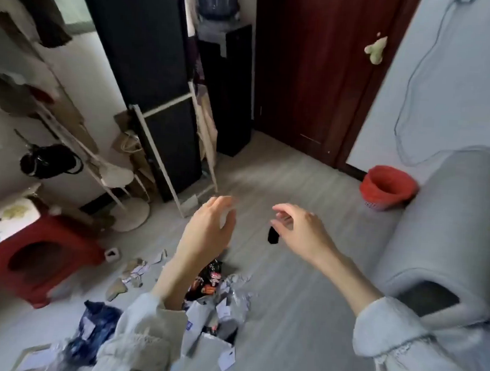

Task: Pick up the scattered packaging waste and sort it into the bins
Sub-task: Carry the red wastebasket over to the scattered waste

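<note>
Head view: right hand [298, 230] pinches a small black scrap [273, 235], left hand [210, 226] loose-fingered beside it, above the waste pile [218, 294]; likely carrying step, next reaching the red bin [387, 187] beyond the pile

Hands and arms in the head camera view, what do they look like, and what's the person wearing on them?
Both hands are bare: the left hand and the right hand show no gloves, and no rings or watch can be made out. The forearms are uncovered. Each arm has a loose, pale grey-blue sleeve pushed back, the left sleeve and the right sleeve, soft-looking with a thick rolled cuff.
</note>
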`<state>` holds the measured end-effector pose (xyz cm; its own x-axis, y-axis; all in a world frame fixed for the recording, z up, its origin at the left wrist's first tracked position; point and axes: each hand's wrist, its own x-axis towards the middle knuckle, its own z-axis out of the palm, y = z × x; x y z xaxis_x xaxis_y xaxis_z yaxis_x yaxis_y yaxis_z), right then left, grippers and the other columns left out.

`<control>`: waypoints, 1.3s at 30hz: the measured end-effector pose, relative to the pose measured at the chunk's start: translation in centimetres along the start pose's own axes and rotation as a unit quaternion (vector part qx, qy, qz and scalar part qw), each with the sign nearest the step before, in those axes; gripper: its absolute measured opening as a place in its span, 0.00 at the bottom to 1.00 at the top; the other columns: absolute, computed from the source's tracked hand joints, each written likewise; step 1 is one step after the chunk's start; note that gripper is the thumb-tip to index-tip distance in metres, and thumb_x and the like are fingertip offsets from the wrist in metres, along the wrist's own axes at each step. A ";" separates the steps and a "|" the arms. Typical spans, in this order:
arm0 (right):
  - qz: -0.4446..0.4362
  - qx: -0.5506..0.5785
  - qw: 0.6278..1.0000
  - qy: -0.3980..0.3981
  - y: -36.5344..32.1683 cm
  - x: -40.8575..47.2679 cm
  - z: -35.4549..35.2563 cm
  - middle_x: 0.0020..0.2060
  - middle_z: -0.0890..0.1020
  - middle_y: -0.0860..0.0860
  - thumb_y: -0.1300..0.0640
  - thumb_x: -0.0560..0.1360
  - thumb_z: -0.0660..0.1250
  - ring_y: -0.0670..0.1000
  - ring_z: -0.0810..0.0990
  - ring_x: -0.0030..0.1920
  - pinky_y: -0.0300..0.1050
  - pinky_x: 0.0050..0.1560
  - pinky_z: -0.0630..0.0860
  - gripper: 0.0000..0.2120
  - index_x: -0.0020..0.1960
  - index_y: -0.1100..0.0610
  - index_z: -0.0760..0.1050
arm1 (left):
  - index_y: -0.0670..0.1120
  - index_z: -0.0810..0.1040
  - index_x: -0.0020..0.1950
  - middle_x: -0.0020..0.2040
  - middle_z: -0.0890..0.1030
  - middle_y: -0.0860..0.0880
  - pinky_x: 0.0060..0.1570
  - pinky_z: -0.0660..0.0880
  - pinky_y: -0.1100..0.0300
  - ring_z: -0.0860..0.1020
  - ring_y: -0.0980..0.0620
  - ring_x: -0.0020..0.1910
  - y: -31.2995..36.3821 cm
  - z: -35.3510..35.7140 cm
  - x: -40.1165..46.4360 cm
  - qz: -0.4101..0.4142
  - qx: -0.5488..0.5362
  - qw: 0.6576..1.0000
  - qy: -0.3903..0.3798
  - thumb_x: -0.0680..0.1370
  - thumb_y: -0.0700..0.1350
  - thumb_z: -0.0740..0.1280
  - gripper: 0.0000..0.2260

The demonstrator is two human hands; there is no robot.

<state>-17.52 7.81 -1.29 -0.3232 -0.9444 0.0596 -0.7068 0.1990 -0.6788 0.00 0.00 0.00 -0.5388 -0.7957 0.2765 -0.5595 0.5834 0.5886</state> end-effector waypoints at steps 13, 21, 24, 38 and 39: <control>0.120 0.035 0.991 0.044 18.1 9.1 -8.1 0.49 0.82 0.55 0.58 0.73 0.68 0.54 0.81 0.46 0.50 0.54 0.76 0.14 0.58 0.60 0.77 | 0.47 0.77 0.59 0.56 0.80 0.48 0.55 0.73 0.57 0.78 0.49 0.54 5.1 19.0 15.7 0.003 -0.012 0.986 -0.166 0.78 0.43 0.61 0.11; 0.159 0.011 0.986 0.040 29.0 25.0 -14.5 0.48 0.83 0.54 0.59 0.75 0.67 0.53 0.82 0.47 0.44 0.54 0.75 0.13 0.58 0.60 0.77 | 0.44 0.77 0.59 0.55 0.80 0.46 0.56 0.73 0.54 0.78 0.47 0.54 7.4 29.9 35.3 0.008 -0.053 0.982 -0.179 0.78 0.42 0.60 0.11; 0.193 0.026 0.978 0.069 32.5 30.1 -17.5 0.47 0.83 0.53 0.60 0.75 0.66 0.52 0.81 0.47 0.41 0.52 0.73 0.12 0.57 0.60 0.77 | 0.46 0.76 0.61 0.56 0.80 0.48 0.56 0.74 0.54 0.78 0.48 0.54 8.8 33.3 42.2 0.016 -0.049 0.977 -0.205 0.79 0.44 0.59 0.12; 0.252 0.055 0.966 0.021 56.2 47.1 -30.1 0.49 0.82 0.53 0.58 0.76 0.65 0.52 0.80 0.50 0.49 0.55 0.75 0.12 0.59 0.58 0.76 | 0.46 0.76 0.59 0.55 0.79 0.49 0.55 0.73 0.57 0.78 0.52 0.53 15.7 54.8 62.9 -0.020 -0.036 0.959 -0.280 0.79 0.44 0.60 0.11; 0.252 0.051 0.966 0.016 58.0 48.0 -30.9 0.49 0.82 0.53 0.58 0.76 0.65 0.52 0.80 0.50 0.50 0.55 0.75 0.12 0.59 0.58 0.76 | 0.46 0.76 0.59 0.55 0.80 0.49 0.54 0.73 0.58 0.78 0.51 0.53 16.3 56.4 64.2 -0.028 -0.033 0.959 -0.280 0.79 0.44 0.60 0.11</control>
<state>-93.49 -17.90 -15.21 -0.6304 -0.7253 -0.2765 -0.3898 0.6039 -0.6952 -79.24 -32.44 -15.50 -0.7731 -0.6031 -0.1965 -0.5662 0.5165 0.6424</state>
